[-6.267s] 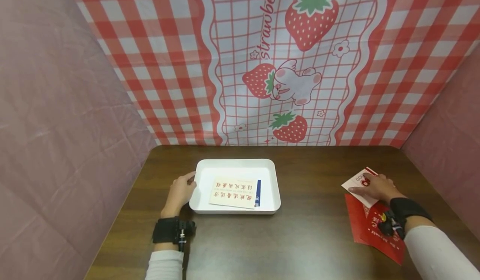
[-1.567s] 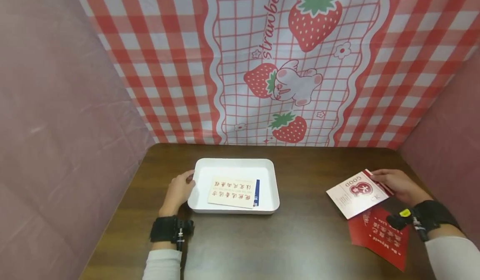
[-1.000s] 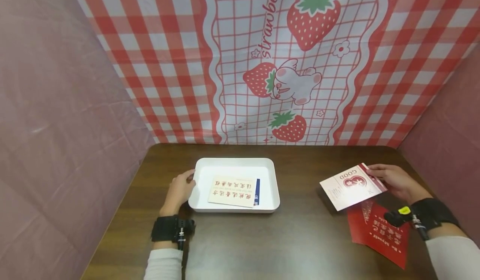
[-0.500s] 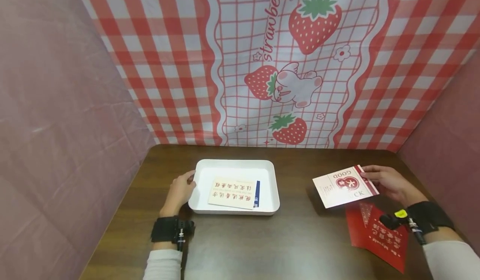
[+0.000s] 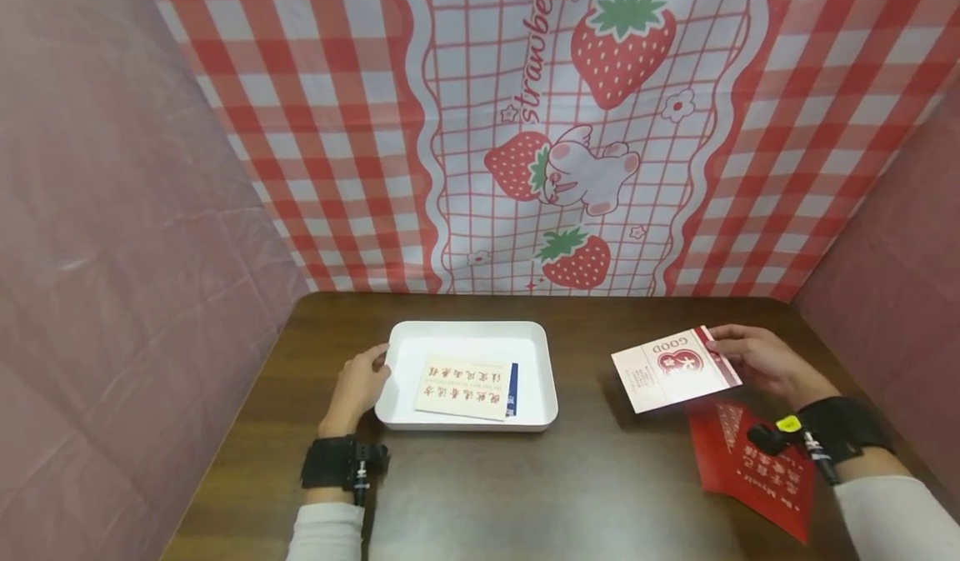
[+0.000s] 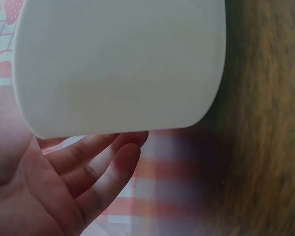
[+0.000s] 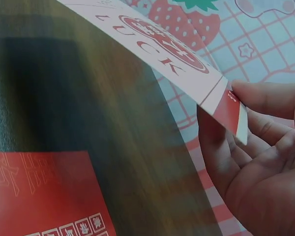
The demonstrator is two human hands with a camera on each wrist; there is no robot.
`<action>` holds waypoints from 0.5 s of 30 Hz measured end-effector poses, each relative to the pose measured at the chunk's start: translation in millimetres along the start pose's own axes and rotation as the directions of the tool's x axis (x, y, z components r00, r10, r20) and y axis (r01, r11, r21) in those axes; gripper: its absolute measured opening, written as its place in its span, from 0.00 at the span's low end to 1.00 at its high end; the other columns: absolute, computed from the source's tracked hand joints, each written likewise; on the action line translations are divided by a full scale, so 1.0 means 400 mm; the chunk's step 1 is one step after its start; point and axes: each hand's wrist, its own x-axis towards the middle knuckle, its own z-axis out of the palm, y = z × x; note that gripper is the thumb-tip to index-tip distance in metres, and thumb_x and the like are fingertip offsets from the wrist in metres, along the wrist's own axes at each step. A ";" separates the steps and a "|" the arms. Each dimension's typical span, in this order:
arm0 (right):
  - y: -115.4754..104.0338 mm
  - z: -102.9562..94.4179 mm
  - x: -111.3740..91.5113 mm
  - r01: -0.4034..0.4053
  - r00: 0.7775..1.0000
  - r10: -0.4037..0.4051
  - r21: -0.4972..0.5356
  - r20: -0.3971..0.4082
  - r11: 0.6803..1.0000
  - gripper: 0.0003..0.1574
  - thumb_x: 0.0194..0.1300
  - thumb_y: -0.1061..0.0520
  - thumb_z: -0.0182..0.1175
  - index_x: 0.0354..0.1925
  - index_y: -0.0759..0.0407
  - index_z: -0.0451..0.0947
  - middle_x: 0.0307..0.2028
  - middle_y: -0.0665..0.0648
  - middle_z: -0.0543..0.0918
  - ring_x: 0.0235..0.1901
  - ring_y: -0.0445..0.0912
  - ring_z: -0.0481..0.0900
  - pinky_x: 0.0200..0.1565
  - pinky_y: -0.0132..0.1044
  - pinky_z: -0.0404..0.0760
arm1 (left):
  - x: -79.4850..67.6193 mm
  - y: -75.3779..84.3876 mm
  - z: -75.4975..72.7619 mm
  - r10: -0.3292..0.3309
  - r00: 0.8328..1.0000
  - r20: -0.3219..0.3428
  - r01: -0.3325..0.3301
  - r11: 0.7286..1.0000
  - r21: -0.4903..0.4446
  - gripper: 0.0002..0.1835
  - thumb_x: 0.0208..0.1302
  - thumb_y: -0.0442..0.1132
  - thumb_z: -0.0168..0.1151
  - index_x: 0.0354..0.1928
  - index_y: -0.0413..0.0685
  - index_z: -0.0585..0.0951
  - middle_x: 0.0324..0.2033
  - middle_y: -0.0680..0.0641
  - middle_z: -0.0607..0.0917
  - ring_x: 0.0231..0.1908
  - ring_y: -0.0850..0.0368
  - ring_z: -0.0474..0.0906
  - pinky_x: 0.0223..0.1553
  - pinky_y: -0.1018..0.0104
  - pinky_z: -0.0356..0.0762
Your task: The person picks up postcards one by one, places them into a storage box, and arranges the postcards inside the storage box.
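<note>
A white tray point(image 5: 472, 419) stands left of the table's middle. Inside it lies a cream card point(image 5: 462, 388) with red characters, overlapping a blue card point(image 5: 512, 390). My left hand point(image 5: 357, 386) holds the tray's left rim; in the left wrist view its curled fingers point(image 6: 105, 184) are at the tray's edge, partly hidden. My right hand point(image 5: 765, 361) pinches the dark red edge of a white card point(image 5: 656, 382) reading GOOD LUCK, thumb against fingers. The card is tilted above the table, casting a shadow. Beneath my right wrist lie red envelopes point(image 5: 768, 478), overlapping, partly hidden by the wrist camera.
The dark wooden table point(image 5: 480, 494) ends at a red-and-white checked strawberry cloth point(image 5: 352, 127) behind. Pink cloth walls point(image 5: 112, 252) close off both sides. Bare table lies between the tray and the lifted card.
My right hand has gripped the white card by its edge, lifted it off the red envelopes and carried it leftward. My left hand and the tray have stayed in place.
</note>
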 end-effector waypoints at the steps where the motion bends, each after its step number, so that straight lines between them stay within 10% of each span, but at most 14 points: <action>1: 0.000 0.004 0.000 0.005 1.000 -0.005 0.001 -0.002 1.000 0.06 0.73 0.56 0.51 0.44 0.45 0.73 0.34 0.44 0.83 0.34 0.41 0.83 0.38 0.38 0.85 | -0.001 0.000 0.001 0.003 1.000 -0.001 -0.003 1.000 0.003 0.24 0.69 0.36 0.51 0.67 0.42 0.71 0.55 0.36 0.81 0.54 0.40 0.77 0.57 0.43 0.73; 15: -0.036 0.055 0.016 0.049 0.998 -0.050 -0.034 -0.043 0.998 0.18 0.72 0.54 0.52 0.55 0.60 0.65 0.34 0.44 0.83 0.34 0.40 0.83 0.37 0.37 0.85 | 0.001 -0.002 0.002 0.009 1.000 -0.004 -0.009 1.000 -0.004 0.25 0.69 0.35 0.50 0.68 0.42 0.70 0.56 0.35 0.80 0.57 0.38 0.76 0.58 0.42 0.72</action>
